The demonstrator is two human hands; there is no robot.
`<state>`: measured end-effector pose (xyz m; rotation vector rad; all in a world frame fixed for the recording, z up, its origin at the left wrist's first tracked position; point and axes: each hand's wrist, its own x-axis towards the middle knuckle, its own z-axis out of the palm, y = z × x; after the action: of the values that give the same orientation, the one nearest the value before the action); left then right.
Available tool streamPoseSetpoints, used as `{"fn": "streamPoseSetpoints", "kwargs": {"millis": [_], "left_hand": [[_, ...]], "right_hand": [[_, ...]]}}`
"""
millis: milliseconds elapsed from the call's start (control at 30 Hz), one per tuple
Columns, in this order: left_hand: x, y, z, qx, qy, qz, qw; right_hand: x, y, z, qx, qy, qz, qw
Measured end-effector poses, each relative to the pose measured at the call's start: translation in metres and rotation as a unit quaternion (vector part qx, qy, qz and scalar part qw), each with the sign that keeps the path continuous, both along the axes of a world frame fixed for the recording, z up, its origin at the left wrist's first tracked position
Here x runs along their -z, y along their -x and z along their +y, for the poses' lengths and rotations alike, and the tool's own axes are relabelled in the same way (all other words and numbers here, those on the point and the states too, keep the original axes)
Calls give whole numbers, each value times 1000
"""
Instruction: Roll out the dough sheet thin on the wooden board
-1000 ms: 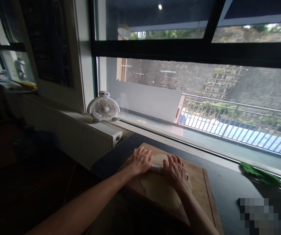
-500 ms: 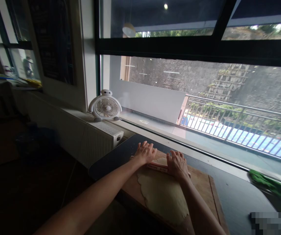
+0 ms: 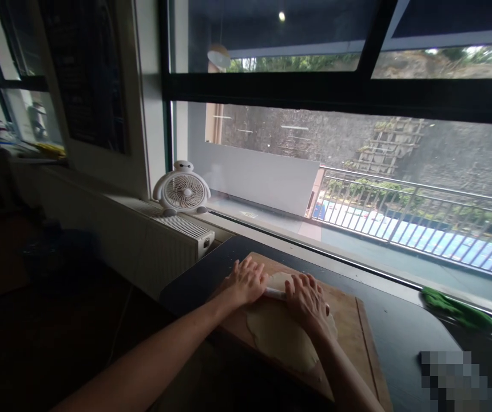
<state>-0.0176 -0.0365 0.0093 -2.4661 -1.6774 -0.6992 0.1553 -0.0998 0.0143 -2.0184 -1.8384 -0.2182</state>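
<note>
A rolling pin lies across a pale sheet of dough, its middle showing between my hands. My left hand covers the pin's left part, fingers laid over the top and pointing away from me. On the right part rests my right hand, closed over the pin in the same way. The dough is thin with an uneven edge, and a piece of it shows beyond the pin. Under it is a wooden board with a groove along its right side. My right forearm hides some of the dough.
The board sits on a dark table by a window. A white fan stands at the back left, near a radiator. Green cloth lies at the right by the sill. A blurred-out item is at the lower right.
Both hands and the rolling pin have come a little nearer to me over the dough. Red lettering on the pin has turned out of sight. More dough shows beyond it.
</note>
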Motion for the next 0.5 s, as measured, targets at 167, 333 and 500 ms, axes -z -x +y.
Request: {"fn": "streamPoseSetpoints", "kwargs": {"millis": [167,333,500], "left_hand": [[6,5,-16,29,-57,6,998],[-7,-5,9,-12,-13,-4,1000],[-19,-16,53,-35,37,5,999]], "right_hand": [[3,6,-17,-3,-17,-21,1000],[-4,-1,13,-3,10,-11,1000],[-9,-14,57,-6,32,2,999]]}}
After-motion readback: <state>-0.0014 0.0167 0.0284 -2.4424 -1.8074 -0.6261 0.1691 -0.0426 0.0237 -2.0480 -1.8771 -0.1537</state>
